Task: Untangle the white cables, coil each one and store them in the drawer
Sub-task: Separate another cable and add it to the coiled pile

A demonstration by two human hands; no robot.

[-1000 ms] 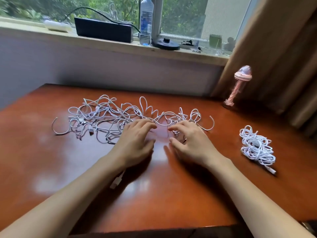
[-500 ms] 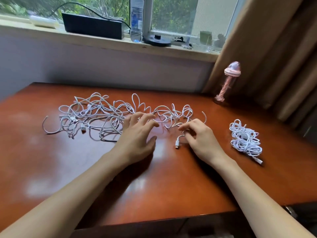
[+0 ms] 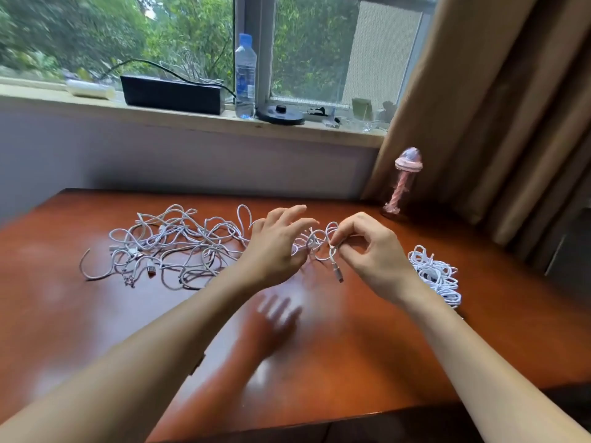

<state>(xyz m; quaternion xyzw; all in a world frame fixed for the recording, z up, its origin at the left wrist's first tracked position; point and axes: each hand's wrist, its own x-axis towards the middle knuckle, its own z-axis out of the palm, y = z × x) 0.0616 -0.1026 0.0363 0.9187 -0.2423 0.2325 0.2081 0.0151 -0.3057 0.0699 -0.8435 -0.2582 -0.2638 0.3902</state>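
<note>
The right hand (image 3: 374,254) pinches one cable end (image 3: 332,251) between thumb and forefinger just above its plug (image 3: 338,273), which dangles clear of the table (image 3: 96,330), while its other fingers curl loosely and hold nothing. The left hand (image 3: 275,251), just beside it at nine o'clock, is spread wide with straight fingers over the nearest loops; whether it touches them or only hovers I cannot tell. The tangle of white cables (image 3: 179,241) sprawls from under that hand out toward nine and ten o'clock across the far half of the table, and a loosely gathered bundle (image 3: 436,276) lies at three o'clock of the right hand, near the table's right edge. The main risk, as I judge it, is pulling on the pinched end before its path through the loops is clear: a straight tug would likely draw the nearby loops tight into a knot and drag the whole mass toward six o'clock instead of freeing one strand. If the left hand does not pin the rest down, everything may slide on the glossy wood. A sweep of the right forearm toward three o'clock could also nudge the bundle off the edge or undo it, and a freed strand whipped toward one o'clock could topple the pink ornament (image 3: 403,183) standing there. The drawer is out of view, so storing looks a long way off.
</note>
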